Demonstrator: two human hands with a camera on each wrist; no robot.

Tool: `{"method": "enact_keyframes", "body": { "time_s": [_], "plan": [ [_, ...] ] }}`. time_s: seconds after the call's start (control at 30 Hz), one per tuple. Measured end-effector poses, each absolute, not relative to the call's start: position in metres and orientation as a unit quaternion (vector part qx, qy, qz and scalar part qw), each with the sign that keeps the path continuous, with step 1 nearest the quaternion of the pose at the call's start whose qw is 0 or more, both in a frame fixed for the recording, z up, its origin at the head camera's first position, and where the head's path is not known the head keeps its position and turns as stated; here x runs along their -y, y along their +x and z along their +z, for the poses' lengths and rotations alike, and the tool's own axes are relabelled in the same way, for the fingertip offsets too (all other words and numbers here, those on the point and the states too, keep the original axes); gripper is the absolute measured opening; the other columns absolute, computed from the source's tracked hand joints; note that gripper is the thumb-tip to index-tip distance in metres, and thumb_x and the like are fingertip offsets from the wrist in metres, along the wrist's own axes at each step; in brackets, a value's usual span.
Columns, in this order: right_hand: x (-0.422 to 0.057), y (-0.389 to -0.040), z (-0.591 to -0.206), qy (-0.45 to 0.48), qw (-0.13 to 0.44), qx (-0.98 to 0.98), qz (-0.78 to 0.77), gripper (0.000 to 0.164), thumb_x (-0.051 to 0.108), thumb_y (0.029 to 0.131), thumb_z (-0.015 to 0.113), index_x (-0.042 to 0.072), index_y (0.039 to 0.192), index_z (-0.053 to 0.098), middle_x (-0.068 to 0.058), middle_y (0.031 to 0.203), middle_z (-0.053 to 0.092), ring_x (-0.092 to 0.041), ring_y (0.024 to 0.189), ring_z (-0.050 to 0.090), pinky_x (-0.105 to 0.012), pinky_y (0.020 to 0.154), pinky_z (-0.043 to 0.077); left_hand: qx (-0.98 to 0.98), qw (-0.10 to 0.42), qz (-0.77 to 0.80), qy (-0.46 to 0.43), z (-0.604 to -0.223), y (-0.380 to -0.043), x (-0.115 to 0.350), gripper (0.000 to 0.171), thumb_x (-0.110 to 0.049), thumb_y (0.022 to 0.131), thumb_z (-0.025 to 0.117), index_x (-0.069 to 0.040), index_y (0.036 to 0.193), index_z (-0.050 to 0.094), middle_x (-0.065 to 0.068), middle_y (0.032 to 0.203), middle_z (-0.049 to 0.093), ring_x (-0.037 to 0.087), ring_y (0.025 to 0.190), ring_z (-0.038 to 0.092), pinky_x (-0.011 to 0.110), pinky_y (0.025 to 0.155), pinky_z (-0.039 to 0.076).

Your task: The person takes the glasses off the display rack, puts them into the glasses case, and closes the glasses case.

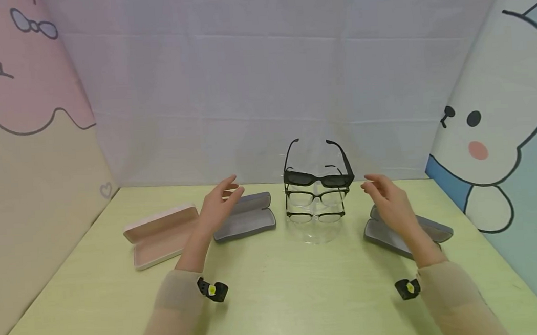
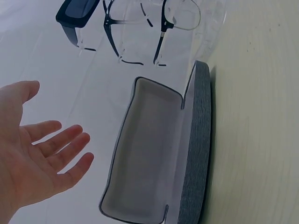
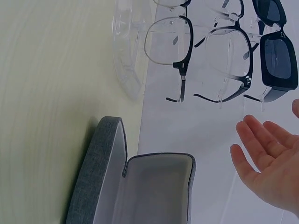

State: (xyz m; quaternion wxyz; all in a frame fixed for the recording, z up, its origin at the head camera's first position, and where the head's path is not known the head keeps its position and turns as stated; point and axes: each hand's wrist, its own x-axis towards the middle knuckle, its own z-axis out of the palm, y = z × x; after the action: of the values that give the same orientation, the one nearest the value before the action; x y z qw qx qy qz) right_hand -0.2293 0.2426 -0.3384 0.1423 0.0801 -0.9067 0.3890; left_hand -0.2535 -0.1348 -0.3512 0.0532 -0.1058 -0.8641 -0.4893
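Observation:
A clear stand (image 1: 316, 235) bears three pairs of eyewear, one above another. Black sunglasses (image 1: 320, 179) are on top, black-framed glasses (image 1: 316, 197) in the middle, and half-rim glasses (image 1: 315, 217) at the bottom. My left hand (image 1: 217, 204), fingers relaxed and holding nothing, is raised left of the stand, over an opened grey glasses case (image 1: 249, 225). To the right of the stand my right hand (image 1: 393, 203) hovers with loose fingers near the sunglasses, also holding nothing. Below it, partly hidden by the hand and forearm, lies another opened grey glasses case (image 1: 385, 235).
An opened white glasses case (image 1: 162, 240) with a pinkish lining lies at the left of the pale yellow table (image 1: 281, 300), partly behind my left arm. A white sheet (image 1: 263, 86) hangs behind the table, and cartoon-printed panels (image 1: 493, 138) stand on both sides.

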Motion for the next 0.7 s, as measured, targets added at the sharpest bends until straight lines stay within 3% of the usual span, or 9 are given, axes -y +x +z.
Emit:
{"method": "enact_keyframes", "body": {
  "time_s": [0.17, 0.3, 0.47, 0.57, 0.7],
  "plan": [
    [-0.237, -0.232, -0.340, 0.088, 0.156, 0.892, 0.414, 0.047, 0.039, 0.097, 0.036, 0.005, 0.128, 0.047, -0.015, 0.114, 0.061, -0.030, 0.106, 0.056, -0.047, 0.091, 0.042, 0.860, 0.052, -0.498, -0.098, -0.352, -0.252, 0.122, 0.053, -0.045, 0.092, 0.048, -0.019, 0.137, 0.039, 0.006, 0.123, 0.053, 0.025, 0.113, 0.052, 0.043, 0.091, 0.045],
    [-0.232, -0.233, -0.338, 0.087, 0.170, 0.884, 0.427, 0.047, 0.040, 0.097, 0.036, 0.006, 0.127, 0.049, -0.011, 0.111, 0.063, -0.024, 0.101, 0.057, -0.032, 0.086, 0.044, 0.854, 0.050, -0.508, -0.096, -0.352, -0.252, 0.114, 0.049, -0.044, 0.092, 0.048, -0.019, 0.134, 0.043, 0.005, 0.120, 0.055, 0.024, 0.112, 0.052, 0.042, 0.090, 0.045],
    [-0.226, -0.235, -0.336, 0.092, 0.166, 0.868, 0.459, 0.045, 0.037, 0.097, 0.038, 0.004, 0.126, 0.048, -0.016, 0.110, 0.062, -0.024, 0.099, 0.058, -0.016, 0.079, 0.043, 0.850, 0.059, -0.513, -0.104, -0.348, -0.254, 0.100, 0.046, -0.041, 0.092, 0.048, -0.019, 0.133, 0.044, 0.006, 0.119, 0.056, 0.024, 0.110, 0.053, 0.043, 0.088, 0.045],
    [-0.223, -0.239, -0.336, 0.090, 0.160, 0.864, 0.469, 0.047, 0.037, 0.097, 0.038, 0.002, 0.126, 0.048, -0.019, 0.108, 0.062, -0.014, 0.093, 0.060, -0.019, 0.080, 0.045, 0.846, 0.063, -0.517, -0.114, -0.347, -0.257, 0.091, 0.045, -0.040, 0.093, 0.048, -0.019, 0.133, 0.045, 0.007, 0.119, 0.056, 0.023, 0.109, 0.053, 0.043, 0.087, 0.046],
    [-0.221, -0.243, -0.336, 0.084, 0.153, 0.863, 0.475, 0.050, 0.041, 0.096, 0.038, 0.002, 0.126, 0.048, -0.019, 0.106, 0.062, 0.001, 0.086, 0.056, -0.035, 0.086, 0.047, 0.834, 0.066, -0.534, -0.123, -0.345, -0.261, 0.079, 0.045, -0.041, 0.092, 0.048, -0.020, 0.132, 0.045, 0.006, 0.118, 0.057, 0.022, 0.108, 0.054, 0.042, 0.086, 0.046]
  ]
}}
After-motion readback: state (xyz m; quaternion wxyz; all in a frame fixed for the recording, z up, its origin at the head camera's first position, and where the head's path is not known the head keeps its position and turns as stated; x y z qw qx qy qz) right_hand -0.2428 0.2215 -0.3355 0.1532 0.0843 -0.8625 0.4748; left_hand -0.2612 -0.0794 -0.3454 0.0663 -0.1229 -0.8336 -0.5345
